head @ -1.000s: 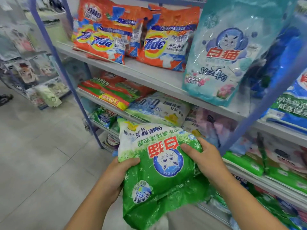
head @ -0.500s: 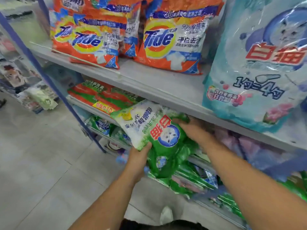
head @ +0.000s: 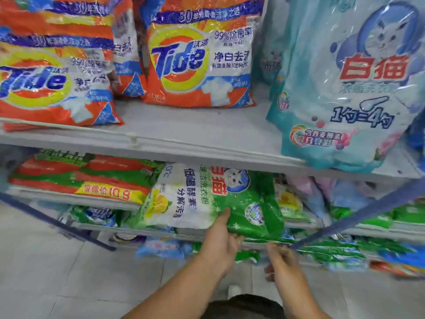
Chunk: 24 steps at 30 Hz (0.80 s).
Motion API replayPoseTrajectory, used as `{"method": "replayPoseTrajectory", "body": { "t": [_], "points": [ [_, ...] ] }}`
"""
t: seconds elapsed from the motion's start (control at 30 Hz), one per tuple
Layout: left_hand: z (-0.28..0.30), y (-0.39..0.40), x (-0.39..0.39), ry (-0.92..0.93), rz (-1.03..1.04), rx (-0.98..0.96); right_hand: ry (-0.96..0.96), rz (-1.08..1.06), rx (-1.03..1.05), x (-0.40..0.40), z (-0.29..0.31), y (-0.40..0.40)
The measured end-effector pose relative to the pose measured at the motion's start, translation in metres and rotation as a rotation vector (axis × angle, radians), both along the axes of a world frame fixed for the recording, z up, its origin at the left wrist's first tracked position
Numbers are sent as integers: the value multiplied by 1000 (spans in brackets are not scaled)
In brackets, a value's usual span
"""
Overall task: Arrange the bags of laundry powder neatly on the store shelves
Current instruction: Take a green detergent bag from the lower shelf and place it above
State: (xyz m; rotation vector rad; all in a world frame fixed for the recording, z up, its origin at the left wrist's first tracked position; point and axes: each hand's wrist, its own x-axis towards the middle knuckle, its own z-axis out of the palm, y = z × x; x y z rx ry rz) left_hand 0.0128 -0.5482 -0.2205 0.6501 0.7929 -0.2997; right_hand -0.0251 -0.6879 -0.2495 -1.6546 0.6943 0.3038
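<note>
A green and white bag of laundry powder (head: 250, 196) with a cat logo lies flat on the middle shelf (head: 372, 230), under the upper shelf board (head: 184, 143). Its front edge hangs slightly over the shelf rim. My left hand (head: 220, 242) grips that front edge, thumb on top and fingers underneath. My right hand (head: 281, 261) is lower and to the right, blurred, off the bag and holding nothing.
Orange Tide bags (head: 197, 63) and a tall teal cat-logo bag (head: 345, 93) stand on the upper shelf. Red and green bags (head: 92, 178) lie left of the green bag, pastel ones to its right. A blue frame bar (head: 358, 215) slants across the right. More bags (head: 333, 252) fill the bottom shelf above grey floor tiles (head: 57, 272).
The green bag went from both my hands in front of the shelves into the middle shelf, now lying flat. My right hand has let go and dropped away; my left still holds the edge.
</note>
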Motion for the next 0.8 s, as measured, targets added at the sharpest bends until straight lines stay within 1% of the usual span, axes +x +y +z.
{"method": "replayPoseTrajectory", "body": {
  "t": [0.03,0.07,0.1,0.17,0.2,0.3,0.33,0.4,0.43,0.47,0.5,0.53,0.6,0.63,0.67,0.7,0.77,0.8],
  "points": [
    [0,3,-2,8,-66,53,125,26,161,-6,-4,11],
    [1,6,-3,21,-130,109,156,75,262,-6,-7,24],
    [2,8,-5,39,-188,165,122,112,301,-5,-7,38],
    [2,13,-6,60,-286,276,45,59,332,3,-1,69],
    [2,17,-7,60,-325,332,55,-11,359,9,2,84],
    [8,34,-12,34,-510,511,70,-135,315,25,13,103],
    [13,41,-16,4,-598,522,66,-193,321,31,19,107],
    [22,60,-26,-93,-822,433,21,-311,433,41,24,106],
    [26,76,-28,-162,-899,394,1,-347,464,44,28,104],
    [33,95,-26,-214,-905,397,-23,-366,482,49,30,102],
    [38,117,-22,-232,-824,456,-49,-366,495,54,32,100],
    [42,139,-16,-219,-675,557,-71,-361,498,58,34,99],
    [31,181,-1,-132,-369,838,-101,-352,508,67,37,93],
    [20,197,5,-84,-250,944,-114,-346,497,71,40,90],
    [12,208,8,-33,-218,1003,-129,-330,483,77,41,87],
    [1,213,11,-7,-277,985,-138,-311,456,83,41,84],
    [-15,214,23,13,-433,794,-150,-272,422,99,40,78],
    [-21,210,29,30,-462,686,-142,-264,407,107,36,73]
  ]
}}
